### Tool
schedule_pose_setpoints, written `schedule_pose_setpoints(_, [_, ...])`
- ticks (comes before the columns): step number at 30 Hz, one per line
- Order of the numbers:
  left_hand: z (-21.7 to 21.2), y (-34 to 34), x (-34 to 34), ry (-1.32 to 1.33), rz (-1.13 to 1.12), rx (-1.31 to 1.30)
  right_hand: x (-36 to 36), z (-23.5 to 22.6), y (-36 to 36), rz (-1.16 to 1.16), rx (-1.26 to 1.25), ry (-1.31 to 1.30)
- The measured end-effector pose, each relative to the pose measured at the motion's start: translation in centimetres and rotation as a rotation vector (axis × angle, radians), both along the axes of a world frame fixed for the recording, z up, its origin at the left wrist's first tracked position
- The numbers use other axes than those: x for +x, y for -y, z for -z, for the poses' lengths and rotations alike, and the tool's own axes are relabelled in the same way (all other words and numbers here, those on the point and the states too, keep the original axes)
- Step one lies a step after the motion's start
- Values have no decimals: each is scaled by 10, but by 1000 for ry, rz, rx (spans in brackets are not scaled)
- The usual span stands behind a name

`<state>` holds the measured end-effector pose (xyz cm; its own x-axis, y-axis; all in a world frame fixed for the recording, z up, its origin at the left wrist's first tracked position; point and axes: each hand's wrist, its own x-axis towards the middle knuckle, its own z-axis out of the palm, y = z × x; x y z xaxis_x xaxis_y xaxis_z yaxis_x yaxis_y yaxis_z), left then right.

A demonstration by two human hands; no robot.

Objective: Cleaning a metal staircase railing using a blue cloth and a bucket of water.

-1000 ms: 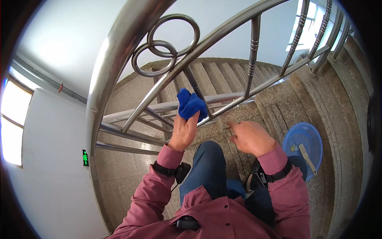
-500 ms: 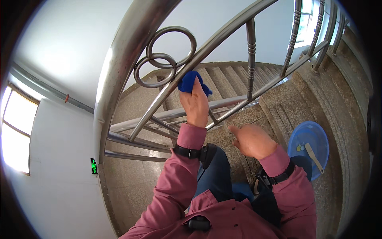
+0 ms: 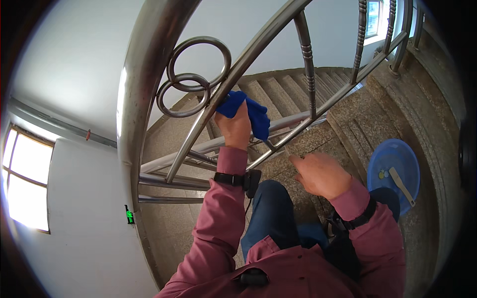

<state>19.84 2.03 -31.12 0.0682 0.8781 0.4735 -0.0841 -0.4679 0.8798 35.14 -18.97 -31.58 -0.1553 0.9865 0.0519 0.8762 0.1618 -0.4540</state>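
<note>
Blue cloth (image 3: 248, 111) in left hand (image 3: 233, 128) drapes down-right across slanted rail (image 3: 198, 134).

From my remote station I count two hands, the left hand (image 3: 233, 130) and the right hand (image 3: 319, 175). One blue cloth (image 3: 251, 113). One blue basin (image 3: 393, 174), holding one brush (image 3: 401, 186). Two metal rings (image 3: 191, 74) on one steel railing (image 3: 149, 89). Two windows (image 3: 25, 184). Two wrist straps (image 3: 233, 179).
</note>
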Motion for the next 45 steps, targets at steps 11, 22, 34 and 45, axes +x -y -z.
schedule_pose_setpoints(11, [6,2,4,104,-6,-72,1,2,3,-9,-31,3])
schedule_pose_setpoints(22, [20,-2,4,181,103,-79,3,5,4,-26,-25,7])
schedule_pose_setpoints(34, [23,3,2,82,121,-16,1,5,5,7,19,10])
schedule_pose_setpoints(45, [29,-1,3,58,84,-34,2,9,7,3,57,-12])
